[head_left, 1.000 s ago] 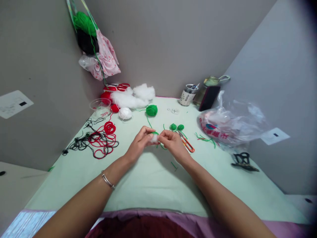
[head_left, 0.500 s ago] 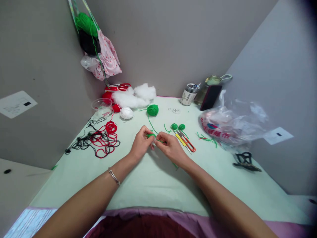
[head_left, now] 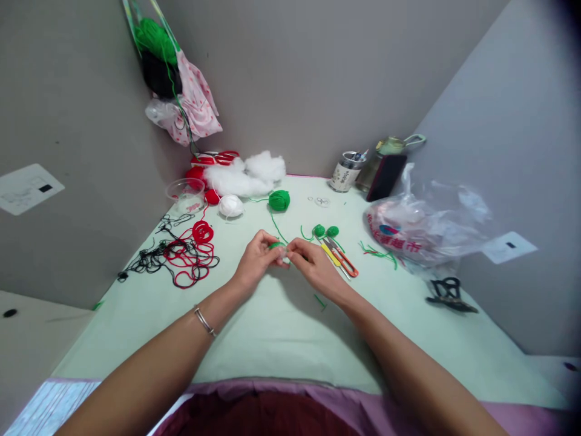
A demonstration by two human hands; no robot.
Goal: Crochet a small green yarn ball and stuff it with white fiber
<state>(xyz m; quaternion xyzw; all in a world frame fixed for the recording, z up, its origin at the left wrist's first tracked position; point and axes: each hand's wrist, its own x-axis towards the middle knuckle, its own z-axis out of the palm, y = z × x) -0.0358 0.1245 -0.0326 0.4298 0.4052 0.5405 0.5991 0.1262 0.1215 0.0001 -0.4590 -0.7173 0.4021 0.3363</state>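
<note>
Pinched in my left hand [head_left: 255, 257] is a small green yarn piece [head_left: 275, 245], mostly hidden by the fingers. My right hand [head_left: 314, 263] is closed close against it, thumb and forefinger together. A small pale, see-through bit shows between the two hands, too blurred to name. From the green yarn ball [head_left: 279, 200] a strand runs down to my left hand. Just right of my right hand lie a yellow-handled crochet hook [head_left: 331, 255] and orange thread snips [head_left: 347, 261]. Two small green knitted-looking balls [head_left: 319, 231] sit above them.
Tangled red and black cords [head_left: 181, 257] spread at the left. White stuffing [head_left: 242, 177], a white yarn ball [head_left: 231, 206] and a clear tub [head_left: 186, 197] stand behind. A plastic bag [head_left: 408, 233], phone [head_left: 385, 177] and pen tin [head_left: 347, 172] are at the right.
My fingertips have shifted slightly at the green piece, and a pale bit now shows between them. My right hand has moved up a little, baring green scraps on the table.
</note>
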